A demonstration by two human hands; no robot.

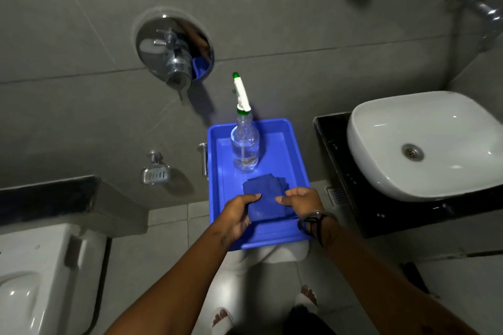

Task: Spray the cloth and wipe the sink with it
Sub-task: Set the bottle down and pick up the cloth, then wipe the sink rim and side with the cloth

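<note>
Head view shows us the folded blue cloth point(265, 200) in the blue tray point(295, 149), our left hand point(239, 212) and right hand point(300, 200) pinching its near edges. It seems soft and light, best held by the corners. Behind it the spray bottle point(245, 144) stands upright, nozzle pointing away; the sink point(424, 144) lies to the right.

Bathroom, from my head camera | blue tray point(295, 149) resting on a white stool point(283, 253) before me | in tray: clear spray bottle point(245, 144) upright at far end, folded blue cloth point(265, 198) at near end | black tabletop point(337, 160) on right carries white sink point(424, 144)
</note>
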